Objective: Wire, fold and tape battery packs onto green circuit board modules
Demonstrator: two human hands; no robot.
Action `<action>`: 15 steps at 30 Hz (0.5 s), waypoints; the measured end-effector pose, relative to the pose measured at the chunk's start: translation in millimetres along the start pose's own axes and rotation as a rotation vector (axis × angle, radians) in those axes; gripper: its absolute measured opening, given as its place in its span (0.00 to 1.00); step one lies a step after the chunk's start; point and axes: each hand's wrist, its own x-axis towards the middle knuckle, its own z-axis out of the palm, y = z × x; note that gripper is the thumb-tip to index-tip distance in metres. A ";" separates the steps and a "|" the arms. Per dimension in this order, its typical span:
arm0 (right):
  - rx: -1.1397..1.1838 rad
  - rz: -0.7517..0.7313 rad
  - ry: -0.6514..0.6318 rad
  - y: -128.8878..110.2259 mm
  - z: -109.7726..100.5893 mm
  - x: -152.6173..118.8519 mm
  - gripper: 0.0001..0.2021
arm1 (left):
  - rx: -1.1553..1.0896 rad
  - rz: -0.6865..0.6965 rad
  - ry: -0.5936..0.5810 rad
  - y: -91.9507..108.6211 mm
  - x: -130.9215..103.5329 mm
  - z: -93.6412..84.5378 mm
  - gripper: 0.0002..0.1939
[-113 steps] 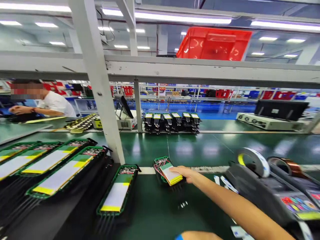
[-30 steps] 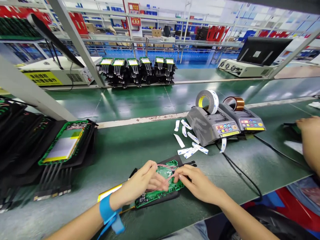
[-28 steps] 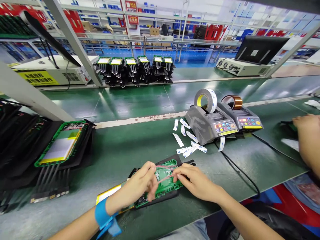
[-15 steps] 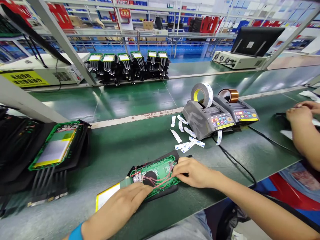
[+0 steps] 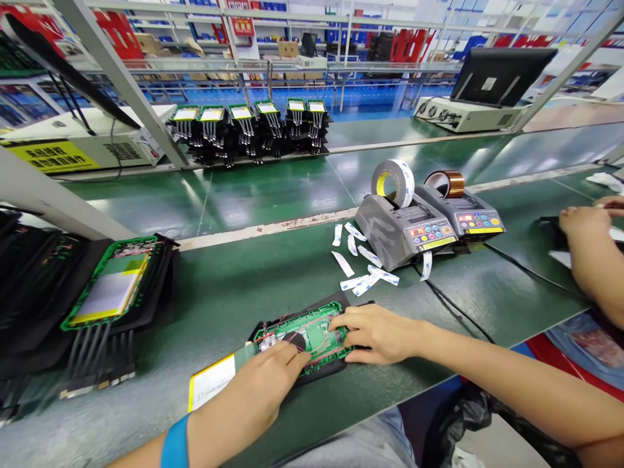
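Observation:
A green plastic housing (image 5: pixel 316 333) lies open on a black sheet at the table's front, with thin red wires (image 5: pixel 319 356) running along its inside. A black round part (image 5: pixel 295 339) sits toward its left end. Beyond that end, a flat silver battery pack (image 5: pixel 213 382) with yellow edges lies partly behind my left forearm. My left hand (image 5: pixel 273 374) reaches over the near side, its thumb and fingers closed on the red wires; the fingertips are partly hidden. Over the right end, my right hand (image 5: pixel 377 335) has its fingers apart, the tips touching inside the housing.
Two tape dispensers (image 5: pixel 412 231) stand behind, with cut white tape strips (image 5: pixel 368 279) beside them. To the left is a stack of black sheets with a similar green unit (image 5: pixel 114 279). More units (image 5: pixel 248 127) stand farther back. A co-worker's hand (image 5: pixel 585 224) is at right.
My right hand's fingers have spread from a pinch and reach over the housing's right end. My left hand has shifted right and up along the near side. The wires lie closer to the housing's edges.

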 end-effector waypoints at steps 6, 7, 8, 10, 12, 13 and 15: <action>-0.081 -0.023 0.019 4.0 8.1 6.2 0.21 | -0.106 -0.034 0.008 4.3 -5.6 -4.7 0.16; -0.086 -0.022 0.032 4.5 10.8 6.3 0.21 | -0.130 -0.046 0.024 3.5 -5.8 -2.9 0.14; -0.097 -0.017 0.054 4.5 14.0 6.0 0.21 | -0.137 -0.048 0.050 1.9 -5.8 -0.2 0.14; -0.139 -0.005 0.137 1.7 21.9 4.0 0.19 | -0.098 -0.035 0.123 -2.9 -5.7 7.2 0.13; -0.192 0.023 0.264 -5.1 30.4 0.5 0.18 | -0.017 -0.010 0.208 -9.2 -6.2 16.3 0.13; -0.205 0.039 0.326 -9.6 34.3 -1.8 0.18 | 0.026 0.003 0.246 -12.7 -6.9 21.1 0.13; -0.162 0.075 0.427 -17.8 40.7 -8.2 0.15 | 0.113 0.034 0.310 -20.3 -8.0 30.3 0.12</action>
